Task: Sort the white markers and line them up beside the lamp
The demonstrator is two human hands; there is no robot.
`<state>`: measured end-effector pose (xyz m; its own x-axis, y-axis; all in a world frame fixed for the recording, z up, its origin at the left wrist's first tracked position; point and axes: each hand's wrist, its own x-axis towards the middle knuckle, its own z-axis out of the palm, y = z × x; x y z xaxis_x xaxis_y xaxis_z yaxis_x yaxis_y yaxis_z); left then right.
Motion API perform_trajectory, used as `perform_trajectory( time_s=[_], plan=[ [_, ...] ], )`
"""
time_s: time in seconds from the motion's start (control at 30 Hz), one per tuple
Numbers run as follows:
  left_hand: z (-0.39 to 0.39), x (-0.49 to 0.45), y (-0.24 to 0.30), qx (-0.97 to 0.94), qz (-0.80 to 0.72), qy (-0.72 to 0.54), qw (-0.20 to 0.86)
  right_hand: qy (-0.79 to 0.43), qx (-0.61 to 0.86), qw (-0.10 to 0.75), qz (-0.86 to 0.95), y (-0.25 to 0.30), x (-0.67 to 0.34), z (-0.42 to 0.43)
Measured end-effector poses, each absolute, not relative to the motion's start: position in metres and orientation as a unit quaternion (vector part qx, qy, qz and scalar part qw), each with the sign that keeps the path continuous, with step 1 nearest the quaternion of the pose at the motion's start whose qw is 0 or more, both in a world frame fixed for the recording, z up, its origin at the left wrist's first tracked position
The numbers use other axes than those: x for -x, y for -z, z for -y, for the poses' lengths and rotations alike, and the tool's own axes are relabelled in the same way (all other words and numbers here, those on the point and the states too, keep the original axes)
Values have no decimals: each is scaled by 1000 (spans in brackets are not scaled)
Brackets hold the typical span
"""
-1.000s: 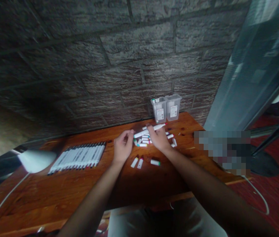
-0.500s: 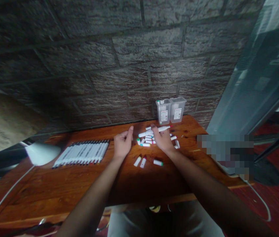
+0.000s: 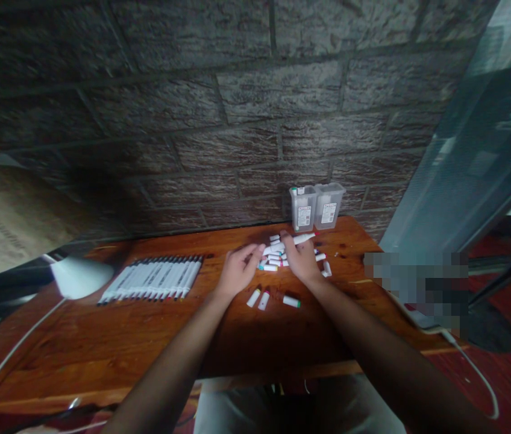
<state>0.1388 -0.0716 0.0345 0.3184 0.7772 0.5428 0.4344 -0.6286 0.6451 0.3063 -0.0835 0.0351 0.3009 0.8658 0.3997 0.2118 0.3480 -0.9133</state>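
Note:
My right hand (image 3: 301, 260) is closed round a white marker (image 3: 275, 248), its red tip pointing to the upper right. The fingers of my left hand (image 3: 240, 270) are pinched at the marker's left end. Beneath and between the hands lies a pile of short white marker caps (image 3: 270, 268) with coloured ends, partly hidden by my fingers. Closer to me are three loose caps: one with a yellow end (image 3: 253, 298), one with a red end (image 3: 263, 300) and one with a green end (image 3: 291, 301).
Several white markers (image 3: 151, 278) lie side by side on the wooden table (image 3: 147, 349) at left. Two clear plastic containers (image 3: 329, 211) stand by the brick wall (image 3: 255, 144), the left one holding something white and green. A lamp (image 3: 81, 277) with a white cable is at far left.
My left hand has moved right, from beside the pile to the marker's left end, and its fingers have closed there. The right hand keeps its hold on the marker.

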Motion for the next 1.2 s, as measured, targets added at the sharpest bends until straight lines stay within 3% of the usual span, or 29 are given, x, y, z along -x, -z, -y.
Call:
perform_trajectory(
  time_s=[1.2],
  plan=[
    [78,-140,-42,-789,-393,-454,127,-277,503,623,531,-37,-304,85]
  ],
)
